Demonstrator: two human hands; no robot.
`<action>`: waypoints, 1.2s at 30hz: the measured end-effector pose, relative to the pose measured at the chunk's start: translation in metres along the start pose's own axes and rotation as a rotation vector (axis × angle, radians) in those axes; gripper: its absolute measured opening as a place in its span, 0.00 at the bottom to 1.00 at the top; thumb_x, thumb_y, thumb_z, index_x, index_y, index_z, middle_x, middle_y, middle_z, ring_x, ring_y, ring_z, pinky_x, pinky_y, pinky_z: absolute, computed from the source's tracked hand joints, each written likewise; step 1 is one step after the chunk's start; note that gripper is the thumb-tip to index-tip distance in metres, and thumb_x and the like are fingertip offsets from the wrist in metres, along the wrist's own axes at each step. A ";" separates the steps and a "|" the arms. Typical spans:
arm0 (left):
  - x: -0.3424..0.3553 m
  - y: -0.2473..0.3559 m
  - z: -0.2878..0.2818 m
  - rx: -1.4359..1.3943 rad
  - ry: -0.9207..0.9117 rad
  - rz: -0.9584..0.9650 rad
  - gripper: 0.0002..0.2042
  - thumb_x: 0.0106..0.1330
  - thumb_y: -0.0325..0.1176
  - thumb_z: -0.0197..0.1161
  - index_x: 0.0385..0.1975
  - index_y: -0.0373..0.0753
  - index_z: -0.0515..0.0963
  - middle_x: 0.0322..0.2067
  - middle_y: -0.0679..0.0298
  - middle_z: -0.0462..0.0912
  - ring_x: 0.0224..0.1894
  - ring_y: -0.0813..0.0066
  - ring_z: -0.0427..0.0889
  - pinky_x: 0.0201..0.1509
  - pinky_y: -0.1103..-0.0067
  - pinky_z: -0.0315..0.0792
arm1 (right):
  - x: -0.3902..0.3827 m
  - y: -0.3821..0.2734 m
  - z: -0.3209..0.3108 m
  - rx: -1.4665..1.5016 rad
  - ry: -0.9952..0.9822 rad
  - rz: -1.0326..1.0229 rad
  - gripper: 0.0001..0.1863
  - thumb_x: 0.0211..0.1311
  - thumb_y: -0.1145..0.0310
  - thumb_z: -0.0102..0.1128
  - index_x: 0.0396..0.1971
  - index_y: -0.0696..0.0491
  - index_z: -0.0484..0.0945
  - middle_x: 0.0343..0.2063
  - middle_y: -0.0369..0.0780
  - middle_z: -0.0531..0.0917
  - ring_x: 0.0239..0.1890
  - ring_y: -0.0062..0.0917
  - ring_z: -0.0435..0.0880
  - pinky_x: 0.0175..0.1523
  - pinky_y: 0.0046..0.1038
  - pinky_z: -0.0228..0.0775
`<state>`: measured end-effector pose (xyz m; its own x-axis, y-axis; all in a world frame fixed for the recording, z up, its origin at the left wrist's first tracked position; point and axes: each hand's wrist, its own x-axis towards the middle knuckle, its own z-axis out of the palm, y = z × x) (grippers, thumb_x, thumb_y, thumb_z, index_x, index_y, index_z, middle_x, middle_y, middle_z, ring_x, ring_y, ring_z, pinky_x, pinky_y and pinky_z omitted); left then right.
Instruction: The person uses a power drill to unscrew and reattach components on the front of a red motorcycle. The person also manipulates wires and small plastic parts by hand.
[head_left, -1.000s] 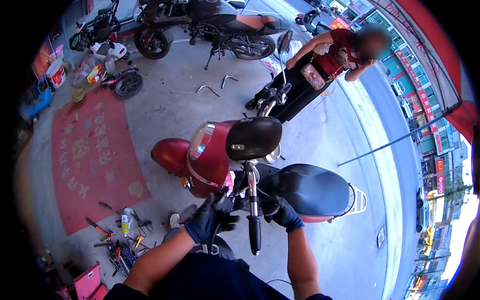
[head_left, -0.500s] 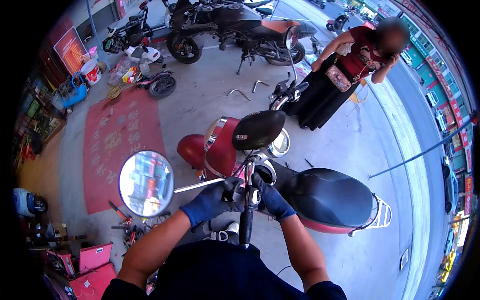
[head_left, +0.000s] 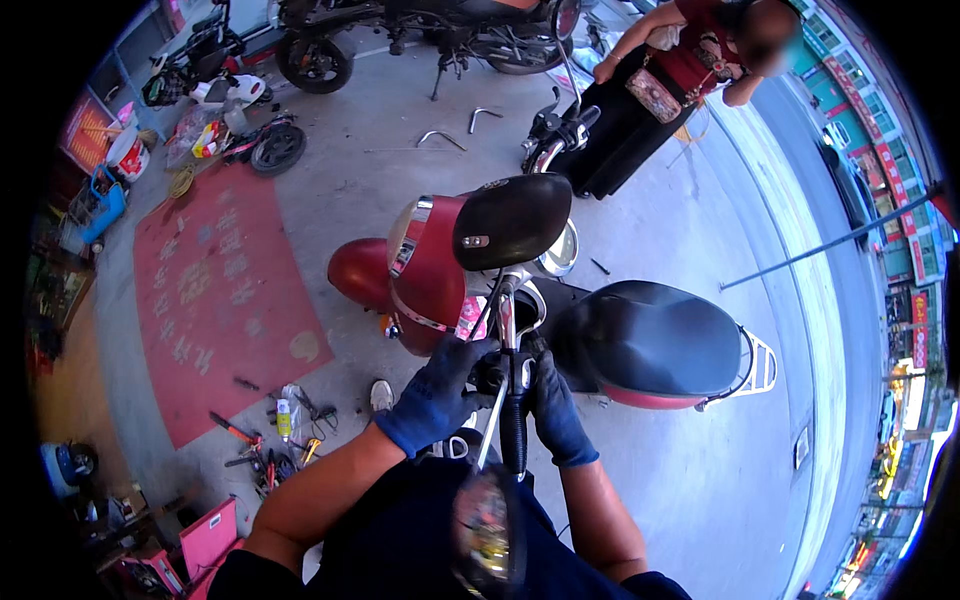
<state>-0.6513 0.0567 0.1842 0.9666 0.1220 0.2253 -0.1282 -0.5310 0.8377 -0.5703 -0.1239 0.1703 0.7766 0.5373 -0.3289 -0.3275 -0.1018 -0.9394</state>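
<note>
A red scooter (head_left: 435, 265) stands in front of me, its chrome handlebar (head_left: 508, 315) pointing toward my body and ending in a black rubber grip (head_left: 515, 440). My left hand (head_left: 438, 395), in a dark blue work glove, is closed around the black clamp at the foot of a mirror stem (head_left: 490, 430). That stem slants down to a round mirror (head_left: 488, 530), blurred, close to my torso. On the handlebar's other side, my gloved right hand (head_left: 558, 405) has its fingers closed against the bar by the switch housing; their tips are partly hidden. A black mirror shell (head_left: 512, 222) covers part of the scooter's front.
The black seat (head_left: 650, 345) extends to the right. A person in a long black skirt (head_left: 625, 140) stands at the far right. Hand tools (head_left: 270, 465) and a spray can (head_left: 284, 420) lie on the left floor. Bent metal tubes (head_left: 440, 138) lie ahead, near a parked motorcycle (head_left: 450, 40).
The round mirror has swung from the left down toward my torso, its stem turning with it. Both hands stay at the handlebar. The whole view has shifted, with the scooter higher in it.
</note>
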 end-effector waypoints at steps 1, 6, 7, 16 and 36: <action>-0.003 0.001 -0.002 -0.070 -0.005 -0.002 0.30 0.51 0.28 0.69 0.55 0.42 0.65 0.45 0.52 0.71 0.49 0.56 0.73 0.51 0.68 0.70 | -0.005 -0.003 0.006 0.018 0.015 -0.019 0.21 0.74 0.52 0.37 0.49 0.52 0.73 0.37 0.32 0.76 0.38 0.14 0.70 0.46 0.19 0.66; -0.005 -0.004 -0.003 -0.767 -0.066 -0.333 0.29 0.51 0.21 0.65 0.56 0.40 0.64 0.42 0.61 0.77 0.43 0.70 0.80 0.48 0.75 0.73 | -0.013 -0.021 0.016 0.059 -0.007 0.045 0.22 0.73 0.53 0.38 0.50 0.54 0.72 0.39 0.35 0.77 0.40 0.16 0.73 0.48 0.20 0.67; -0.006 -0.007 -0.005 -0.758 -0.066 -0.347 0.29 0.53 0.19 0.62 0.57 0.40 0.63 0.44 0.61 0.77 0.44 0.75 0.80 0.48 0.79 0.73 | -0.012 -0.021 0.017 0.112 -0.025 0.039 0.22 0.73 0.52 0.40 0.51 0.55 0.72 0.40 0.37 0.78 0.41 0.17 0.75 0.49 0.21 0.67; 0.007 0.001 -0.009 -0.913 0.127 -0.870 0.15 0.61 0.26 0.56 0.48 0.34 0.74 0.31 0.61 0.81 0.27 0.78 0.80 0.26 0.85 0.74 | -0.018 -0.007 0.018 0.193 0.024 -0.066 0.21 0.72 0.57 0.44 0.53 0.58 0.70 0.45 0.41 0.76 0.47 0.23 0.73 0.54 0.25 0.64; 0.015 -0.029 -0.039 -1.282 -0.106 -1.039 0.17 0.69 0.45 0.46 0.47 0.42 0.74 0.21 0.68 0.71 0.14 0.82 0.66 0.09 0.85 0.59 | -0.009 -0.014 -0.005 0.087 -0.028 0.070 0.24 0.67 0.56 0.53 0.56 0.56 0.69 0.39 0.42 0.78 0.39 0.21 0.75 0.44 0.23 0.68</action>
<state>-0.6420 0.1071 0.1825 0.7539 -0.1225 -0.6455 0.5055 0.7357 0.4509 -0.5700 -0.1313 0.1858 0.7350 0.5551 -0.3894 -0.4269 -0.0674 -0.9018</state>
